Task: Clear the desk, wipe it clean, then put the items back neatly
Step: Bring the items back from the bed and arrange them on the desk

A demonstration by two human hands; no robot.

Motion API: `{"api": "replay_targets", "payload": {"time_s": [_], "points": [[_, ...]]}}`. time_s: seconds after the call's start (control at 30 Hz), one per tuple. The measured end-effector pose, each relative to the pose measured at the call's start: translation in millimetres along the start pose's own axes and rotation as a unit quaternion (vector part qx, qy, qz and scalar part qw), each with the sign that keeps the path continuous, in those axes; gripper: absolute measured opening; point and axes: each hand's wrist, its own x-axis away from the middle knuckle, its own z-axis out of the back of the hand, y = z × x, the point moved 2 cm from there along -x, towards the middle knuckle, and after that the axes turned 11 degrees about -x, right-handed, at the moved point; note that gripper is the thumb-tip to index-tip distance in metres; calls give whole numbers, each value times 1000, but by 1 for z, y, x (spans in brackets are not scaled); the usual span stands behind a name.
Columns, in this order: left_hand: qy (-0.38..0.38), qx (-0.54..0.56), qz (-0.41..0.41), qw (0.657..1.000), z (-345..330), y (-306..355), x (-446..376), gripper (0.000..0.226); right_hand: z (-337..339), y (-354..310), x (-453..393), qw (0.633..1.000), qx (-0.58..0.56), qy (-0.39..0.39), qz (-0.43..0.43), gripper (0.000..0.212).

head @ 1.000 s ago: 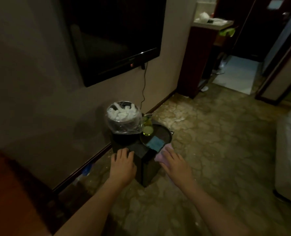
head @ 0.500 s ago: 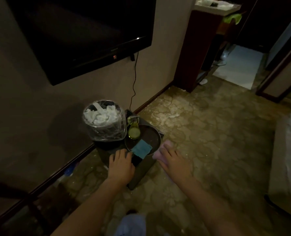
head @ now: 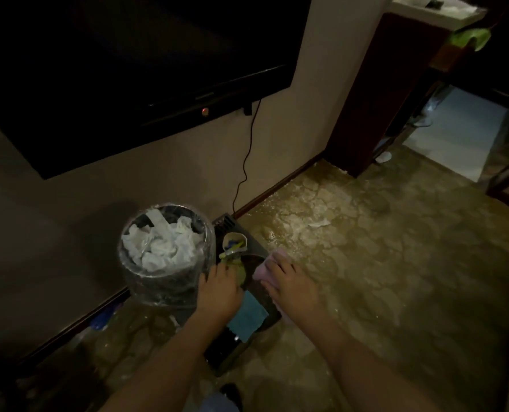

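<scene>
A low black stand (head: 217,352) by the wall carries a dark round tray (head: 265,295). On the tray lie a blue cloth (head: 247,318) and a green bottle (head: 239,273). Just behind them stands a small cup (head: 235,241) with bits inside. My left hand (head: 220,292) lies over the tray's left side, fingertips touching the bottle near its neck. My right hand (head: 292,285) grips a pink cloth (head: 262,270) at the tray's right edge. My left hand hides the bottle's left side.
A bin (head: 164,254) with a clear liner, full of white tissues, stands on the stand's left part, close to my left hand. Above it a wall TV (head: 128,69) hangs, its cable (head: 244,173) running down. A dark cabinet (head: 375,93) stands far right on worn floor.
I have come closer and look down more steeply. My left hand moved forward from the stand's top to the green bottle. My right hand with the pink cloth reached the tray's edge.
</scene>
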Motion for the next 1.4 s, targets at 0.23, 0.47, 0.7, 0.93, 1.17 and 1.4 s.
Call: {"api": "replay_targets", "payload": {"time_s": [0.23, 0.47, 0.7, 0.93, 1.17, 1.4], "points": [[-19, 6, 15, 1000, 1, -3, -66, 47, -26, 27, -60, 998, -27, -57, 1, 41], [-63, 30, 48, 996, -39, 12, -93, 50, -62, 69, -77, 988, -55, -143, 9, 49], [-124, 41, 103, 986, -101, 28, -107, 38, -126, 113, -70, 970, -63, -234, 10, 63], [-150, 78, 164, 972, -172, 35, -111, 47, -202, 150, -51, 949, -54, -310, -11, 49], [-168, 97, 212, 958, -220, 40, -108, 47, -249, 165, -28, 915, -17, -400, -49, 55], [-156, 92, 236, 955, -202, 51, -99, 45, -222, 182, -27, 889, 53, -455, -3, 49]]}}
